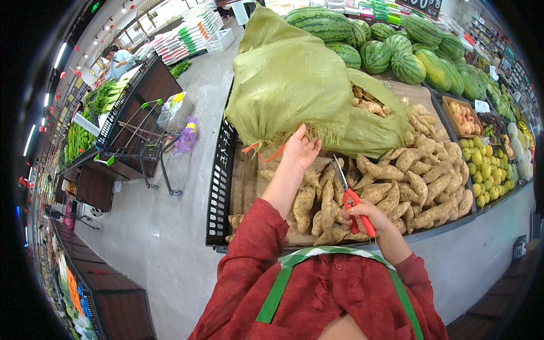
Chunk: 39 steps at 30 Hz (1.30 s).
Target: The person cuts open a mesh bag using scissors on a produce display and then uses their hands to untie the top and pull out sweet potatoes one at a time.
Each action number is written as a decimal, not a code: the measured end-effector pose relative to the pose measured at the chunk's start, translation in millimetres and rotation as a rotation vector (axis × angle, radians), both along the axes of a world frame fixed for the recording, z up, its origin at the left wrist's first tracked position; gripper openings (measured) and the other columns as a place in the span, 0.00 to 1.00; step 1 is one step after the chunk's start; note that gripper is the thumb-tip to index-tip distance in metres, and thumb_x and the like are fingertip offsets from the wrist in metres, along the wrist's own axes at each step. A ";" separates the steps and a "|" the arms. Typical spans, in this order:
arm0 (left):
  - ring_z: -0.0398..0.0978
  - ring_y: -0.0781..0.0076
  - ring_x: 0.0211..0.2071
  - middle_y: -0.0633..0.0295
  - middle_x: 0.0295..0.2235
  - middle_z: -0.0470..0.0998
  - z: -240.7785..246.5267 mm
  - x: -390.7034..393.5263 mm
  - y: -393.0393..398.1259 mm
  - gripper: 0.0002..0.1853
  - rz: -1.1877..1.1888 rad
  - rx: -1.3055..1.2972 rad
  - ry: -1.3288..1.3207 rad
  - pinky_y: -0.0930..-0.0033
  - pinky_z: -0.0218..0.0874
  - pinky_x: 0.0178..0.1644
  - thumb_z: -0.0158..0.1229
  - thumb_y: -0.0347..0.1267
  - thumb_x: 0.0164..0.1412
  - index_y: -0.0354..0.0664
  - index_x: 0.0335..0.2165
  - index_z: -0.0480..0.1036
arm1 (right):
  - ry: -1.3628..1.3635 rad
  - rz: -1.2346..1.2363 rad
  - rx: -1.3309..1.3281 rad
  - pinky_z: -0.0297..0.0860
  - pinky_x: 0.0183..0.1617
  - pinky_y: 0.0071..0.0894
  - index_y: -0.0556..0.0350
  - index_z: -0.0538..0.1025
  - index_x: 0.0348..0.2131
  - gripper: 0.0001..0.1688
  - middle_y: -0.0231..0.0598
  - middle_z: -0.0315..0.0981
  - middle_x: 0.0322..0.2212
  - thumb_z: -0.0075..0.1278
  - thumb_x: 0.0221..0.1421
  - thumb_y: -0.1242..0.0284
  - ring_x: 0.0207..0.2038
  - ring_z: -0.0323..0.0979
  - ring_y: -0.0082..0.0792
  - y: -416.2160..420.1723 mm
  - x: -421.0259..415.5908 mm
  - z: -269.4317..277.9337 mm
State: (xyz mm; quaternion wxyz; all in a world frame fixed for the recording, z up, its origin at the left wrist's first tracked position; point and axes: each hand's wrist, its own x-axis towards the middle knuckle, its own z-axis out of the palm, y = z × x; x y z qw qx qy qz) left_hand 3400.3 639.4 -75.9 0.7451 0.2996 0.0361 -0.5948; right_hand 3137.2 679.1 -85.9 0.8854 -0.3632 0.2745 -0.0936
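Observation:
My left hand [301,148] is palm up under the frayed edge of a large green woven sack [293,85], its fingers loosely curled and apart. Nothing shows in the palm; one finger appears to touch the sack. A red tie [272,156] hangs from the sack's lower left edge. My right hand [369,216] grips red-handled snips [352,199] by the handles, their narrow blades pointing up and slightly apart. Beneath both hands lie tan sweet potatoes [382,174]. A second green sack [374,131] sits behind them, with more roots showing through its opening.
A black slatted rim [219,199] borders the display on the left. Watermelons [376,57] are piled behind, with green-yellow fruit [484,170] at right. Across the aisle stand a shopping cart [144,131] and a vegetable stand [140,97], where another person [119,61] is bent over.

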 end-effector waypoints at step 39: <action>0.75 0.50 0.30 0.54 0.26 0.77 96.8 127.7 -28.6 0.11 0.313 0.041 -2.485 0.52 0.64 0.32 0.53 0.39 0.57 0.44 0.26 0.70 | -0.116 -0.880 -0.763 0.66 0.38 0.27 0.60 0.67 0.41 0.24 0.33 0.70 0.30 0.55 0.42 0.80 0.32 0.67 0.26 -34.7 200.7 9.9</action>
